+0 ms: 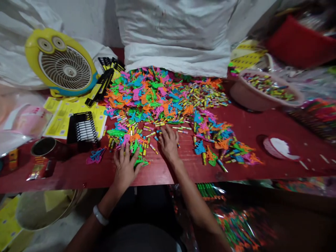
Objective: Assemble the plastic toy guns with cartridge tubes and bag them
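My left hand (126, 167) rests with spread fingers on the near edge of a small group of coloured plastic toy pieces (136, 143), beside a green one (141, 161). My right hand (169, 143) lies palm down on the table with its fingers stretched toward some small printed tubes (181, 130). Neither hand grips anything that I can see. Beyond them is a large heap of pink, orange, green and blue plastic pieces (147, 91). A looser pile of the same pieces and tubes (223, 140) lies to the right.
On the red table (162, 173) stand a yellow fan (69, 70), a black slotted tray (82, 129) and a dark cup (48, 148) at left. At right are a pink basin (262, 92) of tubes and a small red basket (280, 147) holding something white. White sacks (175, 35) stand behind.
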Available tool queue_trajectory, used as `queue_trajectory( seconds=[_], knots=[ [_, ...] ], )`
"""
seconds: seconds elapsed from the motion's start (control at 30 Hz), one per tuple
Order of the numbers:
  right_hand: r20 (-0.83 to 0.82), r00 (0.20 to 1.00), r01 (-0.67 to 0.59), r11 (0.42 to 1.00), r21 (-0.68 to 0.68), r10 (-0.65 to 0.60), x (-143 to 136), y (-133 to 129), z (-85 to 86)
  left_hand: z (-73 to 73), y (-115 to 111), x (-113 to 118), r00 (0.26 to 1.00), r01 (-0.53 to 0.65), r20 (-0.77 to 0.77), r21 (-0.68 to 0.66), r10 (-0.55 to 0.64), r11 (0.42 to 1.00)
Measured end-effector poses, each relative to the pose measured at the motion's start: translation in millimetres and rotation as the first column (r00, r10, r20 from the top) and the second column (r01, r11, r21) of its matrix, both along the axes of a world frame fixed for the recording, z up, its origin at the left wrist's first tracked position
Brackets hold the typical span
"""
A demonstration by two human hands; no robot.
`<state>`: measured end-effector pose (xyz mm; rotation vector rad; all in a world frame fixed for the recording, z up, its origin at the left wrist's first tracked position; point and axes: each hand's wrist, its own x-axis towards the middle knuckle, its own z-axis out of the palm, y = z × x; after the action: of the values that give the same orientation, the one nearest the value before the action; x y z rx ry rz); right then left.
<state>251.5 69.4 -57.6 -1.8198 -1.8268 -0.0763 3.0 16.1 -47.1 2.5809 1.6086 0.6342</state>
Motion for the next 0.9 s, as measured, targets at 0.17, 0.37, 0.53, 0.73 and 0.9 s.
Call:
queue_trajectory(
  seconds=[0.17,0.37,0.53,0.73,0.9],
  knots=[
    [-0.080,0.961,0.267,0.964,0.017,-0.265,43,-18,-8.4,-3.7,1,0,1.000,-0.016,0.007,-0.009,0.016,1.000],
    [-0.182,0.947,0.262,0.964,-0.040,-0.264,61,-43,-3.5,-3.3,3,0,1.000,-0.015,0.006,-0.024,0.015,1.000],
    [-0.406,0.893,0.118,0.971,-0.210,-0.196,67,-44,8.1,-4.5,4,0,1.000,-0.016,0.023,-0.031,0.016,0.999],
    [-0.488,0.850,0.133,0.978,-0.162,-0.196,102,-55,26.9,-6.7,3,0,0.999,-0.021,0.030,-0.011,0.022,1.000],
    [-0.189,0.819,0.572,0.798,0.189,-0.542,138,-43,48.5,-6.1,3,1,1.000,-0.018,0.017,-0.008,0.018,1.000]
  ],
)
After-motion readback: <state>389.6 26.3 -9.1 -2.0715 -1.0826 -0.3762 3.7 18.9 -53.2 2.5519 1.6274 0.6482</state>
